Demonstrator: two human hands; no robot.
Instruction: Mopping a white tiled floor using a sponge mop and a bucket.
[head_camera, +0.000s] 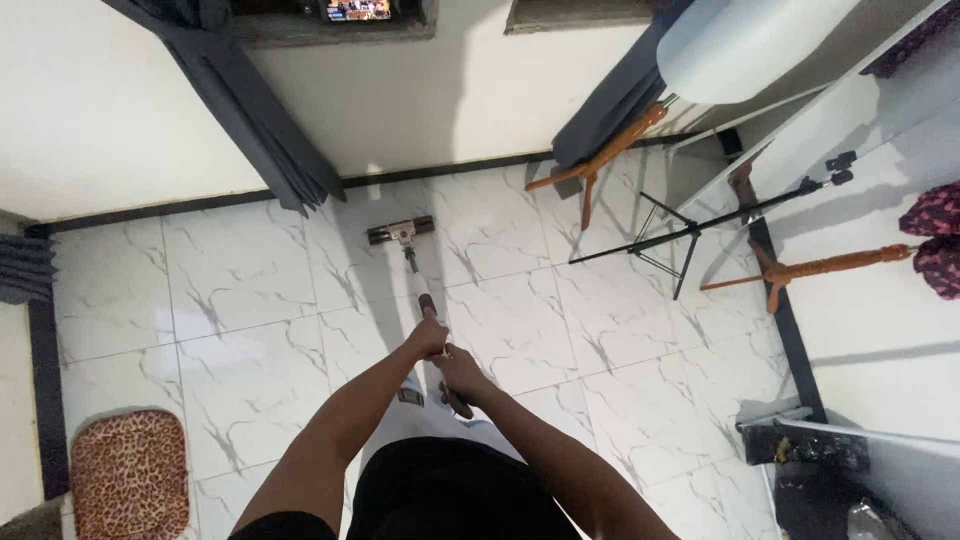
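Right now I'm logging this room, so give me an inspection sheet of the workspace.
Surface: white marbled tile floor, glossy.
Job's things: stick vacuum, head on the floor near the wall.
Clutter: leopard-print stool; black tripod stand.
Grips: left hand and right hand both closed on the vacuum.
Cables: nothing seen.
Surroundings: dark curtain, wooden-legged chair, mirror.

A: where's the cam sitting?
B: head-mounted, looking almost straight down past both arms at the marble-tile floor (250, 360), far wall (420, 90) along the top edge. Pretty high up, wide view. Only one view, so nothing overlaps.
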